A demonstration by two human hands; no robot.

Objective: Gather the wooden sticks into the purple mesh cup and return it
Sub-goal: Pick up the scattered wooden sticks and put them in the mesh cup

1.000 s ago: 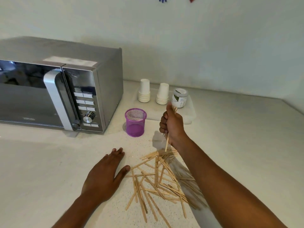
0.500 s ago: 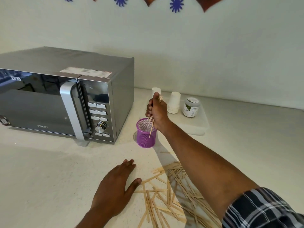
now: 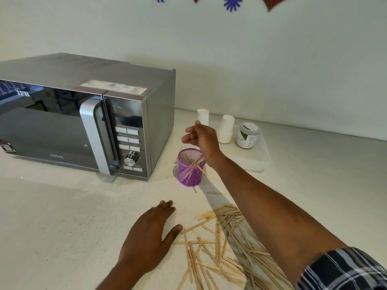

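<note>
The purple mesh cup (image 3: 189, 168) stands on the white counter just right of the microwave. Several wooden sticks lie inside it, and one stick (image 3: 201, 168) pokes out over its right rim. My right hand (image 3: 201, 136) hovers just above the cup, fingers spread and holding nothing. A loose pile of wooden sticks (image 3: 225, 243) is scattered on the counter in front, partly hidden under my right forearm. My left hand (image 3: 149, 239) rests flat on the counter, fingers apart, its thumb touching the pile's left edge.
A silver microwave (image 3: 83, 126) fills the left side, close to the cup. Behind the cup a white tray (image 3: 260, 162) holds two stacks of white paper cups (image 3: 225, 128) and a small jar (image 3: 247, 135). The wall rises right behind them.
My right hand carried a bunch of sticks from above the pile to the cup and let them go; the sticks now lie in the cup. The left hand stayed flat.
</note>
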